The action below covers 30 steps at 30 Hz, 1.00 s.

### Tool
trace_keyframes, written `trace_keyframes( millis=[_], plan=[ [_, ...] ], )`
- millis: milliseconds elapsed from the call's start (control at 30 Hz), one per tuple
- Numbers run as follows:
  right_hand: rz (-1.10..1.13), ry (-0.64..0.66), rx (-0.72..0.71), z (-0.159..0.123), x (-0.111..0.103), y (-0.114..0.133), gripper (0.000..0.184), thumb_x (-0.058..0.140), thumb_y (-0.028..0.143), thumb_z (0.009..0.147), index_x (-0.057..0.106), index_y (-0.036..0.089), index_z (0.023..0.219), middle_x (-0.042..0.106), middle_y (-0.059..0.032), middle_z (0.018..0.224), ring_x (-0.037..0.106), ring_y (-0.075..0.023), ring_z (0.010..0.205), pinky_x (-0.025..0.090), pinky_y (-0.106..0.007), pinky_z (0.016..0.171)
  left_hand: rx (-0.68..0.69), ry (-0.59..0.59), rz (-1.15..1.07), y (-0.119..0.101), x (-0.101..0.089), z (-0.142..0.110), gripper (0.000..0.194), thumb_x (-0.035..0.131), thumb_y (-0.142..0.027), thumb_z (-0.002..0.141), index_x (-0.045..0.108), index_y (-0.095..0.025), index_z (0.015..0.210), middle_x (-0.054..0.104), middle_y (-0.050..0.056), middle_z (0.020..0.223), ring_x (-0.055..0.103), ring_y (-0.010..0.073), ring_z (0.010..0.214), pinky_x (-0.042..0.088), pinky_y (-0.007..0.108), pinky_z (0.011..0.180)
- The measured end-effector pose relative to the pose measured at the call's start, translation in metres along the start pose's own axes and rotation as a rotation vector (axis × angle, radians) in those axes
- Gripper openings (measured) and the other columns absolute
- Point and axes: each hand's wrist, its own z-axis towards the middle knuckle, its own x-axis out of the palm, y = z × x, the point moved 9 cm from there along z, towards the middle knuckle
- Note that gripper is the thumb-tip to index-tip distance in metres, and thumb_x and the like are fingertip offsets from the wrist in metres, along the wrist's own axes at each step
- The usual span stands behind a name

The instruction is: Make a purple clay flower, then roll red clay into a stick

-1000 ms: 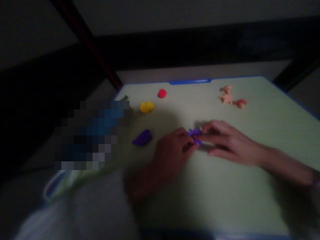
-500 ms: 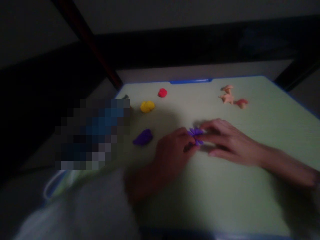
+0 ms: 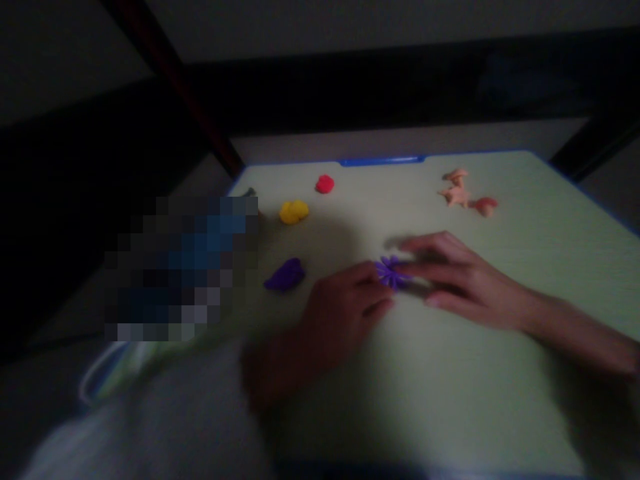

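Observation:
A purple clay flower point(image 3: 388, 275) with several thin petals lies on the light table between my hands. My left hand point(image 3: 345, 310) is at its left edge, fingers bent against the petals and the thumb just below. My right hand point(image 3: 463, 283) comes in from the right with fingers apart; its index fingertip rests on the flower's middle, and the thumb stays off to the side. To the left of my left hand sits a loose lump of purple clay point(image 3: 285, 275). The picture is dim and somewhat blurred.
Farther back lie a yellow clay lump point(image 3: 294, 212) and a red clay lump point(image 3: 325, 184). Several peach and reddish clay pieces point(image 3: 456, 195) stand at the back right. A blue handle point(image 3: 383, 161) marks the table's far edge. The left side is pixelated.
My left fingers have drawn back slightly to the left, so more of the flower shows. The right thumb has shifted a little to the right, and the index finger stays on the flower.

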Motion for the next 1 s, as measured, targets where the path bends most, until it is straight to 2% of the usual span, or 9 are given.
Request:
trace_keyframes(
  millis=[200,433,667,1000],
  plan=[
    [0.012,0.018,0.008,0.001,0.003,-0.001,0.049,0.044,0.050,0.088,0.055,0.020,0.125,0.047,-0.0131,0.127,0.045,-0.0278,0.115,0.037,-0.044,0.095,-0.140,0.017,0.013,0.010,0.004,0.006,0.007,0.065,-0.021,0.077,0.066,-0.015,0.074,0.061,0.000,0.078,0.056,0.0107,0.070,0.043,0.021,0.065],
    [0.002,0.036,-0.008,0.001,0.005,-0.001,0.050,0.043,0.050,0.088,0.054,0.019,0.126,0.046,-0.0135,0.129,0.043,-0.0276,0.117,0.036,-0.045,0.097,-0.084,0.005,0.047,0.006,0.005,0.008,0.010,0.060,-0.021,0.081,0.069,-0.018,0.083,0.061,0.001,0.079,0.056,0.0109,0.071,0.044,0.022,0.066],
    [-0.001,0.029,-0.015,0.002,0.005,0.000,0.051,0.041,0.052,0.088,0.056,0.018,0.124,0.047,-0.0142,0.128,0.044,-0.0278,0.116,0.036,-0.045,0.097,-0.044,-0.051,0.069,0.006,0.003,0.007,0.010,0.062,-0.021,0.080,0.069,-0.018,0.075,0.058,-0.001,0.073,0.053,0.0100,0.065,0.041,0.021,0.059],
    [-0.050,0.050,-0.046,0.003,0.009,0.001,0.050,0.044,0.051,0.088,0.055,0.018,0.124,0.046,-0.0147,0.129,0.044,-0.0284,0.117,0.037,-0.046,0.095,-0.109,-0.027,0.077,0.012,0.004,0.007,0.010,0.061,-0.023,0.080,0.070,-0.019,0.079,0.060,0.000,0.074,0.055,0.0108,0.066,0.042,0.022,0.060]
  ],
)
